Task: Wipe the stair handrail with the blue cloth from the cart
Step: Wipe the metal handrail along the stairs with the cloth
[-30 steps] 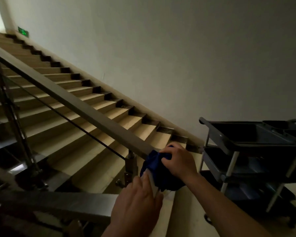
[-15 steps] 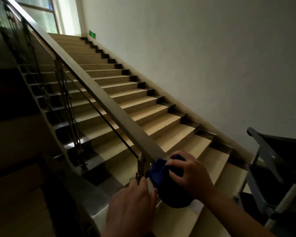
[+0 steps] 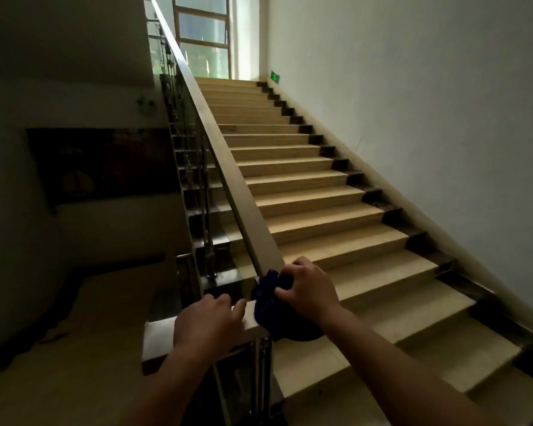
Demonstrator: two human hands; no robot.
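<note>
A: At the handrail (image 3: pixel 228 167) foot, 6 o'clock: right hand (image 3: pixel 308 290) clutches blue cloth (image 3: pixel 270 299); left hand (image 3: pixel 208 327) rests, fingers loosely spread.
B: Wrap cloth around rail (firm pressure), slide toward 12.

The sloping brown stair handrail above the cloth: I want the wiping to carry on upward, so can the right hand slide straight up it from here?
Probably yes. The right hand grips the bunched blue cloth at the foot of the sloping brown handrail, and nothing sits on the rail above it.

Handrail (image 3: pixel 228 167) runs bare upward; left hand (image 3: pixel 208 325) blocks its lower end.
</note>
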